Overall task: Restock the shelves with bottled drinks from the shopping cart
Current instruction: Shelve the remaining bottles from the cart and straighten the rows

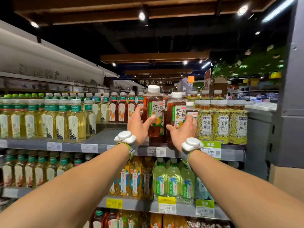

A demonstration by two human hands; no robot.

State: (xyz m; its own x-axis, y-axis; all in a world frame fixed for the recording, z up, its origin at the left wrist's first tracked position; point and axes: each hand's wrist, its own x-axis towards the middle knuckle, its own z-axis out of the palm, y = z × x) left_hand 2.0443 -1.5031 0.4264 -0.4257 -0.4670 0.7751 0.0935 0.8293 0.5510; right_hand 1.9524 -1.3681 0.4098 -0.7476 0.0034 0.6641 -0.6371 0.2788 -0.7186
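Observation:
Two amber tea bottles with white caps and white-and-green labels are at the top shelf (105,136). My left hand (139,124) grips the left bottle (154,111), which is raised a little above the shelf. My right hand (183,131) grips the right bottle (176,114), whose base is hidden behind the hand. Both bottles are upright, close beside each other, just left of the yellow-labelled bottles (222,122). The shopping cart is out of view.
Pale green tea bottles (49,119) fill the shelf's left part; dark red bottles (122,109) stand at the back. A bare stretch of shelf lies left of my hands. Lower shelves (144,205) hold more drinks. A grey pillar (289,96) stands on the right.

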